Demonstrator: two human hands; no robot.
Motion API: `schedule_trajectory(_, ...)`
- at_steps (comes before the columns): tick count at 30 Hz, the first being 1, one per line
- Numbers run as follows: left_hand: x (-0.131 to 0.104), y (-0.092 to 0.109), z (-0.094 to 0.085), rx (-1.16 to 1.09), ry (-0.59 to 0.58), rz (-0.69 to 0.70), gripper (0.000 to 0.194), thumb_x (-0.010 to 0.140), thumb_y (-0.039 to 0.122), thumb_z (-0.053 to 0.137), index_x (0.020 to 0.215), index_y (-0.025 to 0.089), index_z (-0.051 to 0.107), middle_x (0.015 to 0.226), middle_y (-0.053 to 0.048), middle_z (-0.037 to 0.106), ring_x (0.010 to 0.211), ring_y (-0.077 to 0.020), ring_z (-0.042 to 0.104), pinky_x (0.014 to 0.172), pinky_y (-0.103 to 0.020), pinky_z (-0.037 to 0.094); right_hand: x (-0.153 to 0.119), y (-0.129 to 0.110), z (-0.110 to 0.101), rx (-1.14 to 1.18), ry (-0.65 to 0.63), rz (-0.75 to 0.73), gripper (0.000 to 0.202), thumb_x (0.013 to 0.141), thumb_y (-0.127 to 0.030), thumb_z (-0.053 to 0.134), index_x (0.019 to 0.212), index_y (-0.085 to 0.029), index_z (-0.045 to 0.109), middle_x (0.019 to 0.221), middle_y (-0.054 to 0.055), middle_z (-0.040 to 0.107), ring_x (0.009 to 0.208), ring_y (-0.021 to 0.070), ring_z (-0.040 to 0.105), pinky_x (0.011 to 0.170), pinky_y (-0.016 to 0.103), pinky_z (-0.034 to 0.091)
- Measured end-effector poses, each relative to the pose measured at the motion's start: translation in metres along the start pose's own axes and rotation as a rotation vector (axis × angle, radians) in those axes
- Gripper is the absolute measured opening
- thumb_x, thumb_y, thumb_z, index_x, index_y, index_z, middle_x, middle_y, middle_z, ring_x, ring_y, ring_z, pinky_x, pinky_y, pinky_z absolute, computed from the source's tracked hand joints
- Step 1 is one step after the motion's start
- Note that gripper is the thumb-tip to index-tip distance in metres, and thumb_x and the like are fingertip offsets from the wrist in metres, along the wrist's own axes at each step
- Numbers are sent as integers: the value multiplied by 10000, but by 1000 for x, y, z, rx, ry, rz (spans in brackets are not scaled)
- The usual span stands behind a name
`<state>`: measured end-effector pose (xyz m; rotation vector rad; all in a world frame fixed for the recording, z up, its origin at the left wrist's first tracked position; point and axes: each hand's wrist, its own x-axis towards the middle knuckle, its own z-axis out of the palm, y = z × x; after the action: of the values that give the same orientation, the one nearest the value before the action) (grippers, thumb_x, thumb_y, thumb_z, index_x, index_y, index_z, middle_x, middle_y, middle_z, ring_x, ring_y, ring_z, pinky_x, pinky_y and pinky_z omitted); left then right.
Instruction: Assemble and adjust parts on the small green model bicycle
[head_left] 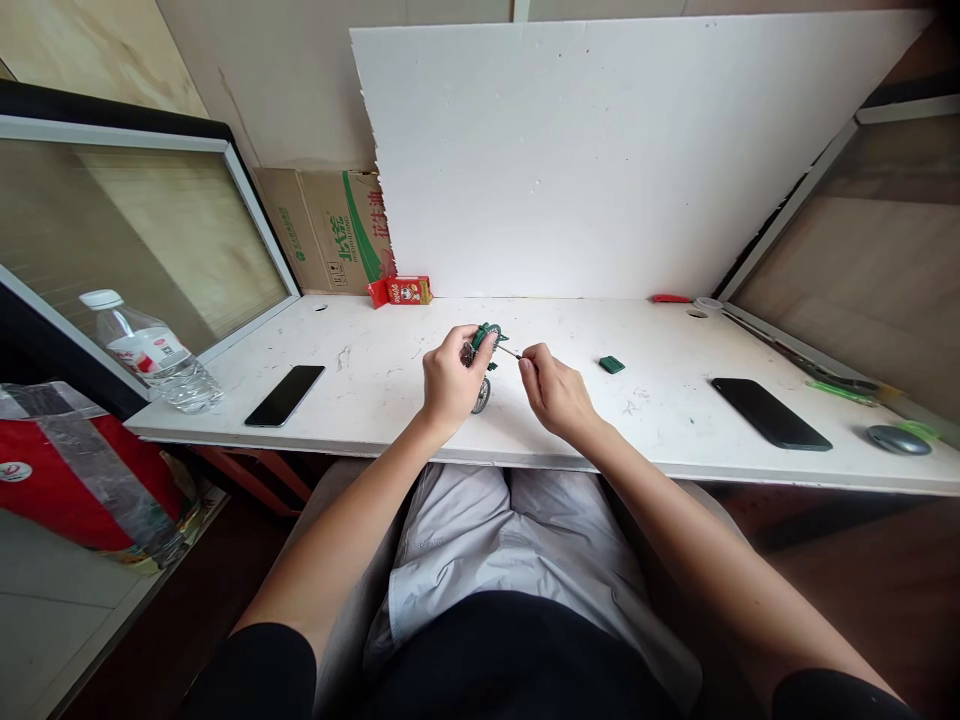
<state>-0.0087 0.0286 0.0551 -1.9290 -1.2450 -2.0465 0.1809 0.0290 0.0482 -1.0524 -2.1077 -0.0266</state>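
Observation:
Above the white table, my left hand [452, 382] is closed on a small green model [489, 333] that looks like a toy bicycle. A spoked wheel [482, 397] of it shows below my fingers, and part of the model is hidden behind them. My right hand [556, 392] grips a thin screwdriver [510, 351]; its handle is hidden in my fist. The thin shaft points left, with its tip at the model's green part; whether it touches I cannot tell. A small dark green piece [611, 364] lies on the table to the right of my right hand.
On the left are a phone [285, 395] and a water bottle [154, 355]. Another phone [770, 412] and a grey mouse [898, 440] lie right. A red packet [401, 290] stands before a cardboard box [326, 230]. A white board [600, 150] closes the back.

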Motion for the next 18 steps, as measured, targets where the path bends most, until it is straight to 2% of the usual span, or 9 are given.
schedule_trajectory(7, -2, 0, 0, 67, 32, 93, 225, 997, 411, 713, 1034, 190, 722, 838, -48, 797, 612, -111, 660, 618, -233, 505, 0, 9, 3, -10, 27, -2, 434, 1140, -523, 251, 930, -242, 508, 771, 57, 643, 610, 201, 504, 605, 317, 295)
schedule_trajectory(12, -6, -7, 2, 105, 78, 217, 201, 996, 373, 724, 1080, 190, 727, 915, -61, 823, 694, -132, 744, 669, -234, 562, 1, -2, 2, 294, -2, 138, 501, 1128, -585, 294, 853, -240, 530, 700, 15, 594, 576, 169, 494, 641, 309, 358)
schedule_trajectory(15, -7, -11, 2, 119, 109, 246, 202, 987, 366, 737, 1089, 191, 732, 932, -68, 829, 711, -145, 763, 682, -242, 581, -1, -9, 6, 490, 0, 230, 573, 1113, -639, 290, 754, -239, 488, 656, 7, 532, 598, 169, 493, 647, 313, 384)
schedule_trajectory(18, -8, -14, 3, 114, 117, 247, 184, 984, 353, 742, 1078, 195, 731, 915, -62, 828, 701, -140, 760, 671, -236, 576, -3, -12, 11, 559, 1, 245, 547, 1110, -648, 279, 821, -243, 508, 687, 6, 524, 633, 179, 500, 650, 316, 401)
